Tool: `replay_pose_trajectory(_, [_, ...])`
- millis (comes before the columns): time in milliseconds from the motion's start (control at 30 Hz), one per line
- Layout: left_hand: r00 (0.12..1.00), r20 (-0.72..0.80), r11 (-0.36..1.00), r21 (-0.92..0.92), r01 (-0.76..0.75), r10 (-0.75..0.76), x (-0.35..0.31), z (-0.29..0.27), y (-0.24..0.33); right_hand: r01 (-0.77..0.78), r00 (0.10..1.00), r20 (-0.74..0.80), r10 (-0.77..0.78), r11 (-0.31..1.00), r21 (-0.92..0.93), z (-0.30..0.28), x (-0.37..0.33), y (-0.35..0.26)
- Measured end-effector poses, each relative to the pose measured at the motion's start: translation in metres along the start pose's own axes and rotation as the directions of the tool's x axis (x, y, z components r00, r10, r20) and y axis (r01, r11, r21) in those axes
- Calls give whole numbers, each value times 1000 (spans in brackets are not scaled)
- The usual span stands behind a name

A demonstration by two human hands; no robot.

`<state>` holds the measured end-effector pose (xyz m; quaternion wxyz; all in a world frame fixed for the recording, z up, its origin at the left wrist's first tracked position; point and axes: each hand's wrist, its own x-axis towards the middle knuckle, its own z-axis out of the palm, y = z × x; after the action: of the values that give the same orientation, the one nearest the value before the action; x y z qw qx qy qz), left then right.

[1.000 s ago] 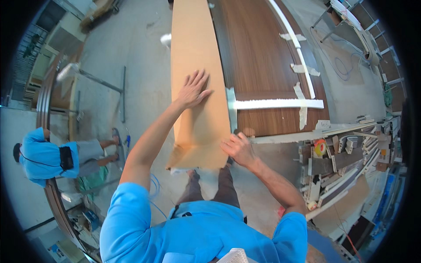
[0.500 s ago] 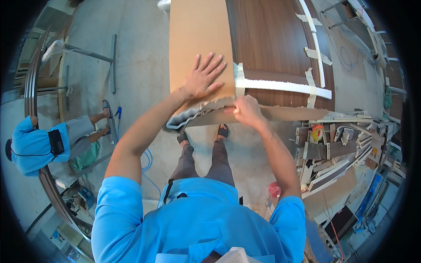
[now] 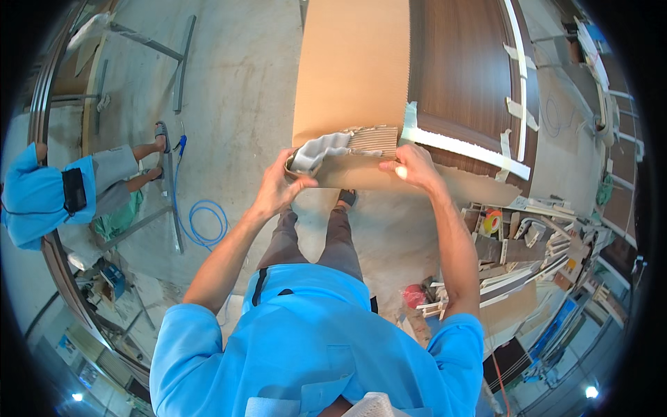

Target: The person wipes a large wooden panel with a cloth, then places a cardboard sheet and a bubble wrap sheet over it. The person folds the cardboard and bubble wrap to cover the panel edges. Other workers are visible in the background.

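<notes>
A long tan cardboard sheet (image 3: 353, 69) lies over the left side of a brown wood-grain door panel (image 3: 455, 69). Its near end is folded back, showing torn corrugated ribs (image 3: 374, 142) and a crumpled grey layer (image 3: 319, 151). My left hand (image 3: 276, 186) is closed round the left corner of that fold, thumb on the near side. At the right part of the fold, my right hand (image 3: 418, 167) grips the cardboard, next to the white strip (image 3: 472, 153) taped across the panel's near edge. The fingertips of both hands are partly hidden behind the cardboard.
Offcuts and scrap strips (image 3: 528, 240) are heaped on the floor at the right. A blue air hose (image 3: 205, 221) coils at the left, near metal stands (image 3: 171, 198). Another person in a blue shirt (image 3: 48, 198) is at the far left.
My left hand has left its flat, spread rest on the cardboard and taken hold of the fold's left corner. The near end is folded further, with more ribs showing. The view has shifted.
</notes>
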<state>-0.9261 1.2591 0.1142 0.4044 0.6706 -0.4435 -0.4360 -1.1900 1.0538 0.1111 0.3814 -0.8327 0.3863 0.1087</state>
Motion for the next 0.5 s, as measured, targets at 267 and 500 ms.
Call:
replay_pose_trajectory(267, [983, -38, 888, -436, 144, -178, 35, 10, -27, 214, 805, -516, -291, 955, -205, -72, 8, -50])
replay_pose_trajectory(500, [986, 148, 949, -314, -29, 79, -20, -1, -17, 272, 720, -369, -588, 728, -630, -97, 143, -62])
